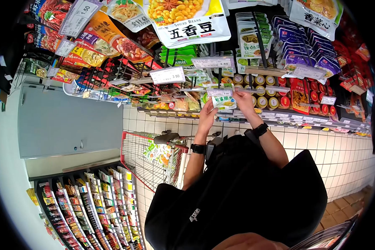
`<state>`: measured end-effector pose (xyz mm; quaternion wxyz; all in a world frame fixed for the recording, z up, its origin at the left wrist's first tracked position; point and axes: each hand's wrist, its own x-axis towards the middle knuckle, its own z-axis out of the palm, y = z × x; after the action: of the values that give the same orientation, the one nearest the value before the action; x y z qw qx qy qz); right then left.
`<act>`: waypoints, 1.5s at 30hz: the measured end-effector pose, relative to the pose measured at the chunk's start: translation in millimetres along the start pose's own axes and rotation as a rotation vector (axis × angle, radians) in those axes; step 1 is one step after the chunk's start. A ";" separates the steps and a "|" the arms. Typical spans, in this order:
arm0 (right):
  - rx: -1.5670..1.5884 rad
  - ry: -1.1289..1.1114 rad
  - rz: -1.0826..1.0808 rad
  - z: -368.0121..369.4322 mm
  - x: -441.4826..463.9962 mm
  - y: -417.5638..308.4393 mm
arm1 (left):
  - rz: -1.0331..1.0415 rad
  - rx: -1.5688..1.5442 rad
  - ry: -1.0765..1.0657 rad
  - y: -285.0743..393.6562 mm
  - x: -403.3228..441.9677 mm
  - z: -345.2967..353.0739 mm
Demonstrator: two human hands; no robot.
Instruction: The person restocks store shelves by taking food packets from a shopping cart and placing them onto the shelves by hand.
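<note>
A small white and green packet (224,102) is held between both hands at a hanging rack. My left hand (207,113) pinches its left edge, and my right hand (243,102) has its fingers closed at the right edge. Just above the packet is a price tag (219,93) at the end of a rack hook. Round jars with yellow lids (260,91) stand on the shelf beyond my right hand. Green packets (183,54) hang on hooks above and to the left.
A shopping cart (131,154) with several packets (158,153) inside stands at lower left. Metal hooks and price tags (167,75) stick out over the hands. Purple packets (296,46) hang at right. A grey cabinet (71,121) and another stocked shelf (91,204) are at left.
</note>
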<state>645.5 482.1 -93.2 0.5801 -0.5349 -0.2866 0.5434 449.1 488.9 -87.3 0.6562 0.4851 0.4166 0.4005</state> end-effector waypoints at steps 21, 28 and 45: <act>-0.239 0.173 -0.270 5.2 19.7 7.4 | 0.049 -0.026 0.033 9.9 -1.4 -12.0; -0.110 0.059 -0.332 -0.1 66.6 16.4 | -0.032 0.027 0.053 33.0 -6.0 -7.8; -0.159 0.231 -0.382 -13.5 152.5 54.3 | -0.068 0.030 0.127 10.8 -28.8 -21.4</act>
<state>677.7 611.9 -185.3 0.6575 -0.5733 -0.3564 0.3347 418.2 470.9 -76.1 0.6345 0.4539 0.4796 0.4017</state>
